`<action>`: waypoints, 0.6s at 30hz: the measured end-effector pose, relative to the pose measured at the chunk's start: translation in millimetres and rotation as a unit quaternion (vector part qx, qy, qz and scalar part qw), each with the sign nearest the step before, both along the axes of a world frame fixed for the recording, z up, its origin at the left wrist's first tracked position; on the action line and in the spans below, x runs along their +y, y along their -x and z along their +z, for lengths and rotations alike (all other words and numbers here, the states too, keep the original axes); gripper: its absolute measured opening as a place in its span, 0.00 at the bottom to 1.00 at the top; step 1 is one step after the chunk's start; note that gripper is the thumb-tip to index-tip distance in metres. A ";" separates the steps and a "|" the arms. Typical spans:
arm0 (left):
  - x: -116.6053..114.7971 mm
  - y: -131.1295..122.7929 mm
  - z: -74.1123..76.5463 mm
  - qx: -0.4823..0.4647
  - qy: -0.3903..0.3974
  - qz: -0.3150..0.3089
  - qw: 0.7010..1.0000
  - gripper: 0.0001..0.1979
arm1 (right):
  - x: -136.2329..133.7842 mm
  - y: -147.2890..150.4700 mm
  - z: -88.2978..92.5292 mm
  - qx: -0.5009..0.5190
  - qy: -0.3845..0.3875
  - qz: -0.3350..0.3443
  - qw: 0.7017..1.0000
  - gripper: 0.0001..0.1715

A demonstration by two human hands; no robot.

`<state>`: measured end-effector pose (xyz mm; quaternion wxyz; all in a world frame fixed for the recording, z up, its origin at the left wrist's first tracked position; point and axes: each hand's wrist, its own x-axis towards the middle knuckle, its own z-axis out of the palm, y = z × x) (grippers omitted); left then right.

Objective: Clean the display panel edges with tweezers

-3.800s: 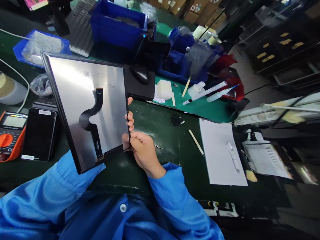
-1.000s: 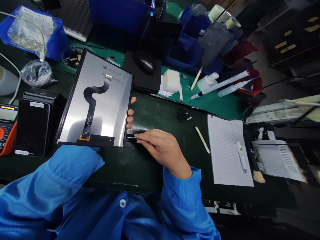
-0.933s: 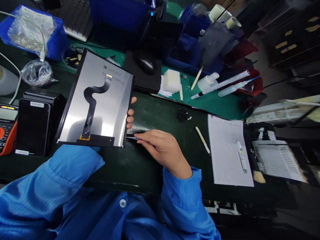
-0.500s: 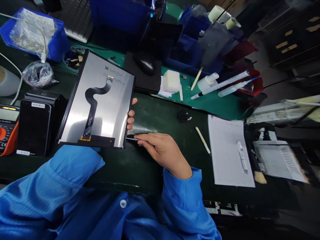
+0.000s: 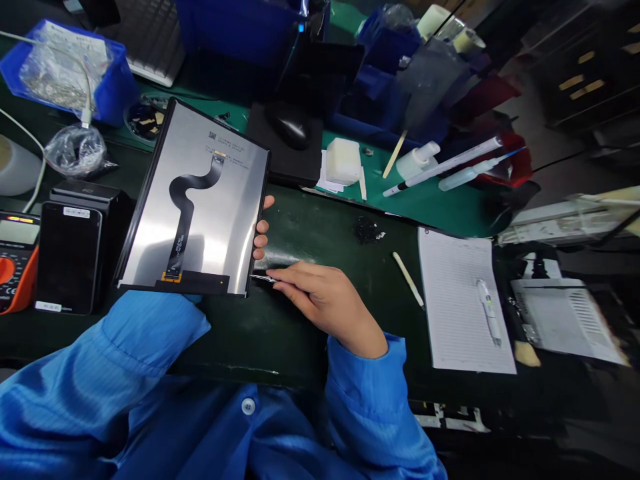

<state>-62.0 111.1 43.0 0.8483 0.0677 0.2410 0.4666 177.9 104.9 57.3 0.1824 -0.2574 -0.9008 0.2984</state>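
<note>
A tablet display panel (image 5: 200, 177) with a brushed-metal back faces up, tilted above the bench. A black S-shaped flex cable (image 5: 183, 217) lies across that back and ends in an orange-tabbed connector near the lower edge. My left hand (image 5: 263, 228) holds the panel from beneath, with only its fingertips curling round the right edge. The rest of that hand is hidden. My right hand (image 5: 323, 305) pinches slim metal tweezers (image 5: 263, 277), whose tip sits at the panel's lower right corner.
A black phone (image 5: 69, 257) and orange multimeter (image 5: 17, 263) lie left of the panel. Behind it are a black mouse (image 5: 289, 125), blue bins (image 5: 70, 80), a white foam block (image 5: 344, 161) and syringes (image 5: 443, 167). A lined notepad (image 5: 463, 303) lies right, with a wooden stick (image 5: 407, 280) beside it.
Since the oldest frame the panel has turned flatter and my right hand has shifted right, bringing the tweezers to the panel's corner. In the last half second only slight movement shows.
</note>
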 end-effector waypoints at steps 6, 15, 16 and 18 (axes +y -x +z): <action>4.1 6.0 -11.6 -0.063 -0.032 -0.069 0.995 0.30 | 0.5 0.0 0.1 -0.005 -0.013 0.003 1.000 0.13; 5.1 8.2 -8.8 -0.041 -0.029 -0.082 0.995 0.28 | -2.7 1.0 1.3 0.015 0.010 -0.008 1.000 0.11; 5.2 9.3 -9.8 -0.043 -0.031 -0.085 0.995 0.27 | -2.7 1.1 1.3 0.017 0.006 -0.005 1.000 0.11; 5.7 11.3 -13.1 -0.051 -0.036 -0.088 0.994 0.25 | -2.3 0.8 1.5 0.018 -0.001 0.000 1.000 0.11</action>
